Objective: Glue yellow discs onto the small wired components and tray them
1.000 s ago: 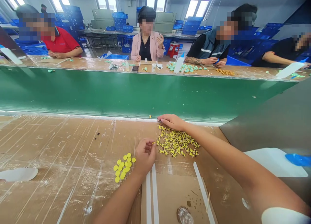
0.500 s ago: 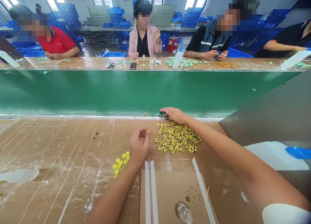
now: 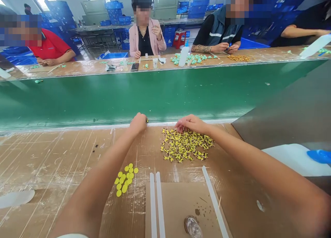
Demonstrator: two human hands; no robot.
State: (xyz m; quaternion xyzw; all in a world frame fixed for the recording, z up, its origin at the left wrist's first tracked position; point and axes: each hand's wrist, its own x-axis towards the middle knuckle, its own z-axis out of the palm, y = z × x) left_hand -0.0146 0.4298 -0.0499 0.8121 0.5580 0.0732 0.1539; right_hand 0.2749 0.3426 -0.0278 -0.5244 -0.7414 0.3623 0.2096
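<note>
My left hand reaches to the seam between table and green belt, back turned up and fingers curled mostly out of sight. A small yellow-and-dark piece shows right at its fingertips; I cannot tell whether it is gripped. My right hand rests at the far edge of a pile of small yellow-and-dark pieces. Its fingers are bent down among them, and whatever they hold is hidden. Several flat yellow discs lie on the cardboard-covered table, right of my left forearm.
A cardboard sheet with white strips lies in front, bearing a clear blob and a thin stick. A white bottle with blue cap is at right. Beyond the green belt, several people work at another table.
My left hand has moved forward and left, from beside the pile to the belt's edge. My right hand's flat fingers have bent down into the pile. The view has tilted down slightly.
</note>
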